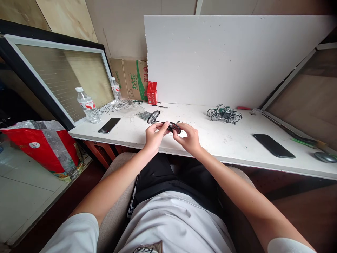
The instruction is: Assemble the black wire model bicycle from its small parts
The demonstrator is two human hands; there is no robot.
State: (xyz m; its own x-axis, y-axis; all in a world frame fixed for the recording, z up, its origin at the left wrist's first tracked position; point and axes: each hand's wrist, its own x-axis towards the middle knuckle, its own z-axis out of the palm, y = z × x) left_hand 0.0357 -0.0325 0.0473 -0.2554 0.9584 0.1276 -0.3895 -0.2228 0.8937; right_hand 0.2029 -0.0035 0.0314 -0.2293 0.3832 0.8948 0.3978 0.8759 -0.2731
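Between my two hands, just above the table's front edge, is a small black model bicycle (153, 117), tilted on its side. My left hand (155, 136) pinches it near the wheel on the right, thumb on top. The fingers of my right hand (188, 138) close round the other side of that same wheel (174, 128). Its other wheel sticks up beyond my left fingers. My fingers partly hide the frame. Finished-looking model bicycles, one green (218, 110) and one black (230, 117), stand on the table to the right.
On the white table (205, 140) lie a phone (109, 125) at left, a dark phone (273, 145) and a mouse (325, 157) at right. Water bottles (88, 105), plastic part frames (123, 105), a red box (152, 93) and a carton (131, 79) stand behind. A white board (231, 59) backs the table.
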